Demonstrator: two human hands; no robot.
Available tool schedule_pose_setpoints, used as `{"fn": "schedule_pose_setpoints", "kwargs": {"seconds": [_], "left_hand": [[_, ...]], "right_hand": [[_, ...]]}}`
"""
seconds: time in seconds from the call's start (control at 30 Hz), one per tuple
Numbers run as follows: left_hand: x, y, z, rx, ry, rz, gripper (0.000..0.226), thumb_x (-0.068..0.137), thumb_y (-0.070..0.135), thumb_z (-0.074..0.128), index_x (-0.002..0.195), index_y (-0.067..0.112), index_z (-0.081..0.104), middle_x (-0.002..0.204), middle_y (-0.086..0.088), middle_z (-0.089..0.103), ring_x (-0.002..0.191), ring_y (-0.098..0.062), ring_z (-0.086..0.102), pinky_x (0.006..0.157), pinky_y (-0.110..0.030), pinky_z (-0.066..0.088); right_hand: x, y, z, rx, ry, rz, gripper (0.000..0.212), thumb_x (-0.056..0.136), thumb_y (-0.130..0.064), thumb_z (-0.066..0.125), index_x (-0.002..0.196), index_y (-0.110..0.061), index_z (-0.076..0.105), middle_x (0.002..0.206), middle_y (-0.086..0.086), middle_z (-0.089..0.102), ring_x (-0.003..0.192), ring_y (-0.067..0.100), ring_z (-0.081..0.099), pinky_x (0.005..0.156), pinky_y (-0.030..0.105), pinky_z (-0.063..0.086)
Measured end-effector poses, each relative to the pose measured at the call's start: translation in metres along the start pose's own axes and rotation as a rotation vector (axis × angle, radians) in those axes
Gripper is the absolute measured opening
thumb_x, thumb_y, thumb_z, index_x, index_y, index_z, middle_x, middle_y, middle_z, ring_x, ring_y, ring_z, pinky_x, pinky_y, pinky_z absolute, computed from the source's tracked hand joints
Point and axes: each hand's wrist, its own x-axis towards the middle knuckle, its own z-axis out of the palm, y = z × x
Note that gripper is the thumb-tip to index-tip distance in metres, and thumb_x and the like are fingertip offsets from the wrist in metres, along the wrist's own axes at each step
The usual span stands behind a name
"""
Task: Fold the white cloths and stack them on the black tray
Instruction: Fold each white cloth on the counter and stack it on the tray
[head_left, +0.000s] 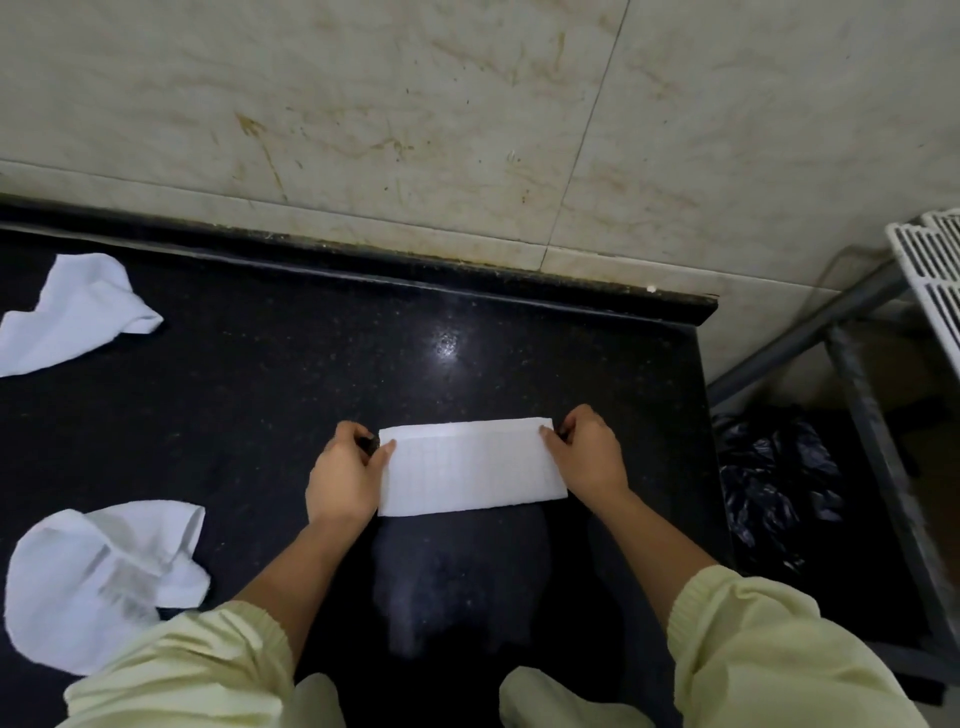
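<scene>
A folded white cloth (470, 465), flat on the worktop (260, 364), is being pinched at its 2 short ends by the left hand (345, 475) and right hand (589, 457); a crosswise fold is likely being called for next.

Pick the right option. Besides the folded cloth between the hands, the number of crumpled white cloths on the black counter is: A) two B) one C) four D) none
A: the far crumpled cloth and the near crumpled cloth lie at the left of the counter, apart from the folded cloth that the left hand and right hand pinch at its ends.
</scene>
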Motion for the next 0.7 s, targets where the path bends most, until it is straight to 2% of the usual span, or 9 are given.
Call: {"fn": "schedule_pose_setpoints", "kwargs": {"seconds": [0.07, 0.17, 0.23, 0.3, 0.43, 0.57, 0.63, 0.7], "left_hand": [[-0.011, -0.003, -0.002, -0.003, 0.029, 0.078, 0.028, 0.091, 0.041, 0.059, 0.109, 0.021, 0.050, 0.100, 0.005, 0.053, 0.080, -0.016, 0.056, 0.067, -0.036, 0.048], [-0.032, -0.008, 0.002, 0.038, -0.009, 0.264, 0.027, 0.092, 0.043, 0.057, 0.111, 0.026, 0.050, 0.103, 0.010, 0.044, 0.078, -0.010, 0.053, 0.060, -0.029, 0.043], [-0.042, -0.014, 0.008, 0.089, -0.066, 0.347, 0.028, 0.091, 0.045, 0.057, 0.111, 0.026, 0.053, 0.105, 0.013, 0.042, 0.080, -0.008, 0.053, 0.059, -0.026, 0.044], [-0.046, -0.021, 0.011, 0.126, -0.102, 0.353, 0.033, 0.090, 0.047, 0.057, 0.114, 0.025, 0.053, 0.108, 0.015, 0.039, 0.078, -0.008, 0.054, 0.060, -0.028, 0.048], [-0.047, -0.028, 0.008, 0.098, -0.147, 0.314, 0.037, 0.087, 0.046, 0.062, 0.117, 0.025, 0.053, 0.112, 0.011, 0.039, 0.077, -0.009, 0.057, 0.068, -0.034, 0.054], [-0.047, -0.030, 0.005, -0.021, -0.178, 0.260, 0.035, 0.083, 0.039, 0.071, 0.112, 0.026, 0.055, 0.114, 0.010, 0.041, 0.075, -0.004, 0.055, 0.070, -0.018, 0.046], [-0.046, -0.030, 0.006, -0.093, -0.188, 0.231, 0.034, 0.081, 0.033, 0.075, 0.108, 0.027, 0.056, 0.113, 0.008, 0.043, 0.076, -0.005, 0.054, 0.069, -0.009, 0.041], [-0.045, -0.030, 0.005, -0.149, -0.200, 0.206, 0.034, 0.078, 0.028, 0.077, 0.105, 0.027, 0.057, 0.111, 0.007, 0.045, 0.077, -0.008, 0.054, 0.068, -0.006, 0.039]], "right_hand": [[-0.009, 0.002, -0.003, -0.001, 0.027, -0.076, 0.019, 0.094, -0.030, 0.057, 0.091, -0.013, 0.051, 0.094, 0.000, 0.051, 0.078, 0.016, 0.054, 0.065, 0.030, 0.046], [-0.029, 0.006, 0.000, -0.089, 0.040, -0.267, 0.017, 0.096, -0.027, 0.055, 0.092, -0.010, 0.055, 0.095, -0.001, 0.049, 0.081, 0.015, 0.052, 0.068, 0.031, 0.048], [-0.041, 0.009, 0.006, -0.186, 0.031, -0.377, 0.019, 0.096, -0.027, 0.054, 0.093, -0.009, 0.057, 0.097, 0.001, 0.050, 0.085, 0.016, 0.050, 0.068, 0.031, 0.048], [-0.047, 0.015, 0.012, -0.254, 0.036, -0.429, 0.021, 0.096, -0.029, 0.054, 0.092, -0.008, 0.059, 0.097, 0.003, 0.052, 0.087, 0.017, 0.050, 0.070, 0.032, 0.048], [-0.052, 0.029, 0.012, -0.262, 0.049, -0.418, 0.024, 0.093, -0.034, 0.059, 0.098, -0.011, 0.061, 0.100, 0.002, 0.053, 0.090, 0.018, 0.051, 0.073, 0.032, 0.049], [-0.056, 0.037, 0.008, -0.205, 0.011, -0.312, 0.028, 0.092, -0.040, 0.060, 0.105, -0.016, 0.058, 0.107, -0.002, 0.050, 0.097, 0.013, 0.048, 0.079, 0.029, 0.048], [-0.058, 0.037, 0.007, -0.134, -0.007, -0.228, 0.031, 0.090, -0.040, 0.063, 0.108, -0.017, 0.055, 0.109, -0.003, 0.048, 0.102, 0.013, 0.046, 0.084, 0.028, 0.048], [-0.057, 0.033, 0.007, -0.023, -0.008, -0.119, 0.038, 0.086, -0.037, 0.069, 0.112, -0.015, 0.053, 0.111, -0.001, 0.049, 0.107, 0.015, 0.045, 0.090, 0.032, 0.047]]}}
